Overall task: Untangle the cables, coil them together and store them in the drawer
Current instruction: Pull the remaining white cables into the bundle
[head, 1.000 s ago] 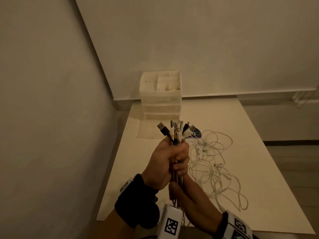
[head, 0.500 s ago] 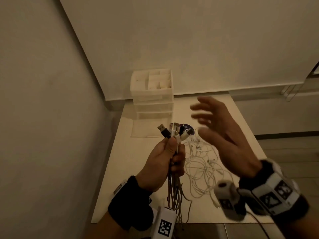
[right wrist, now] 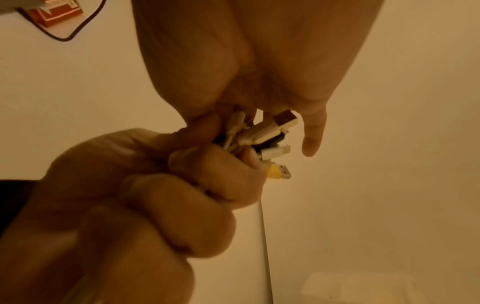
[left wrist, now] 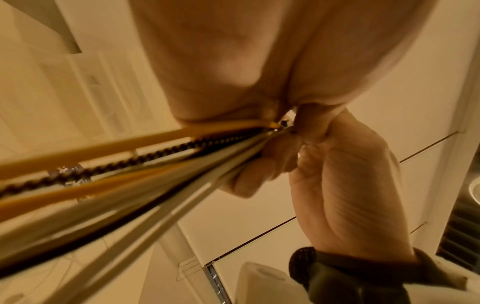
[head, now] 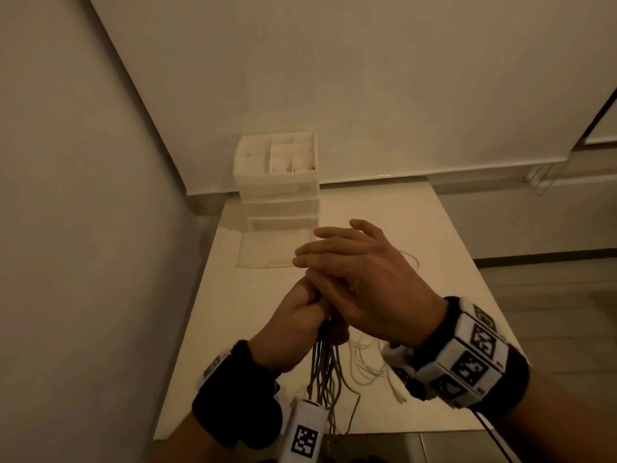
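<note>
My left hand [head: 297, 319] grips a bundle of cables [head: 325, 372] in a fist above the white table [head: 417, 228]. The strands hang down from it toward the table's near edge. My right hand [head: 354, 265] lies on top of the fist with straight fingers and hides the plugs in the head view. In the right wrist view the plugs [right wrist: 262, 137], white, black and yellow, stick out of the left fist [right wrist: 155, 195] under my right palm [right wrist: 246, 51]. White, yellow and braided black strands [left wrist: 130, 164] run out of my left hand in its wrist view.
A white drawer unit [head: 278, 182] stands at the table's far left, its bottom drawer [head: 267, 252] pulled out just beyond my hands. Loose white cable [head: 367, 365] lies on the table below my right wrist. A wall runs close along the left; floor lies to the right.
My right hand let go of the strands below the left fist, swung up and out to the right with fingers spread, and now lies over the plug ends. The left hand kept its grip.
</note>
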### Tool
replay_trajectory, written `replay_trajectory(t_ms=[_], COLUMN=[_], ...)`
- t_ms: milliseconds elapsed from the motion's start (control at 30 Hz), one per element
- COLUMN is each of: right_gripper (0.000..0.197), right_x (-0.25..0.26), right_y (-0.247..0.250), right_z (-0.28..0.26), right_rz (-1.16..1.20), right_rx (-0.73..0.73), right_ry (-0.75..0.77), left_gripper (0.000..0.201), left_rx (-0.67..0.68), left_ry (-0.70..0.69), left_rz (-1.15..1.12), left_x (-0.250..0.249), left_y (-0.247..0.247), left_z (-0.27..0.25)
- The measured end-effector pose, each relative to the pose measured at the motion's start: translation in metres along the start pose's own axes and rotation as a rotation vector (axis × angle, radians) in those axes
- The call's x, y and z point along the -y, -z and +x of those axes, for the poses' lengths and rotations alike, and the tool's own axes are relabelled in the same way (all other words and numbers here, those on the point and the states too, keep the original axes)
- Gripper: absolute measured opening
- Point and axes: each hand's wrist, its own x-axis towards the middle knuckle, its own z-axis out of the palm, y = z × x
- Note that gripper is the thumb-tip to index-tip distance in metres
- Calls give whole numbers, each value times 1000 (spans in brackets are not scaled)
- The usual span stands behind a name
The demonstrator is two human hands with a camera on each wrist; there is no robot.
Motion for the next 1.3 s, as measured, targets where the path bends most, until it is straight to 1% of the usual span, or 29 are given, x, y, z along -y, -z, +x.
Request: replay_trajectory(t_ms=[100, 167, 233, 333, 400, 467, 500, 533, 600, 633, 667, 700, 733, 767, 800, 833, 933, 967, 1033, 1100, 1133, 1200, 1300], right_gripper=[29, 28, 30, 31, 24, 20, 22, 28, 48, 55, 58, 53, 41, 25, 13, 15, 35, 39, 48, 63, 66, 62, 61], right_x=[-12, -21, -32, -52, -66, -73, -72, -67, -51, -43, -35, -30, -27, -25, -23, -21, -21, -24, -32, -39, -40, -38, -30], right_y=[11, 17, 24, 35, 35, 27, 21, 13, -10, -24, -37, -48, -56, -63, -69, -74, -87, -94, -112, -128, -136, -148, -158], right_z=[6, 7, 2, -17, -32, -49, -55, -59, -57, -53, -48, -45, -41, -40, -40, -41, -44, -47, -61, -82, -93, -104, -108], right_rz=[102, 150, 247, 371, 381, 349, 366, 416, 548, 639, 755, 891, 1007, 1058, 1071, 1072, 1068, 1046, 957, 912, 925, 944, 971], right_rx=[12, -2, -53, -143, -148, -130, -89, -5, 245, 329, 331, 271, 214, 202, 225, 237, 214, 233, 343, 448, 482, 527, 537], right_ry=[-16, -12, -33, -186, -297, -328, -346, -383, -477, -515, -552, -588, -619, -627, -622, -614, -573, -557, -544, -571, -597, -645, -676], left_gripper=[6, 9, 10, 13, 13, 14, 14, 14, 14, 14, 14, 14, 15, 16, 18, 19, 25, 27, 28, 27, 27, 27, 28], left_rx=[23, 38, 68, 74, 44, 17, 7, 1, 2, -2, -8, -18, -25, -24, -15, 1, 22, 19, 5, 6, 11, 18, 40], left_ry=[-29, -39, -15, 41, 27, 23, 18, 9, -17, -35, -52, -66, -78, -85, -91, -99, -143, -155, -188, -220, -228, -223, -183], left_rz=[-120, -190, -234, -316, -341, -375, -394, -404, -400, -395, -390, -389, -391, -401, -416, -431, -449, -457, -456, -427, -418, -405, -405], left_x=[1, 2, 3, 3, 5, 6, 6, 5, 4, 4, 3, 1, -1, -4, -8, -12, -24, -29, -42, -55, -57, -54, -39], left_y=[-5, -6, -5, 0, 4, 5, 4, 2, -8, -14, -18, -19, -18, -15, -11, -7, 1, 4, 12, 20, 23, 24, 18], left_z=[12, 20, 27, 34, 38, 39, 40, 41, 45, 46, 48, 49, 51, 52, 52, 52, 54, 55, 60, 64, 65, 64, 64])
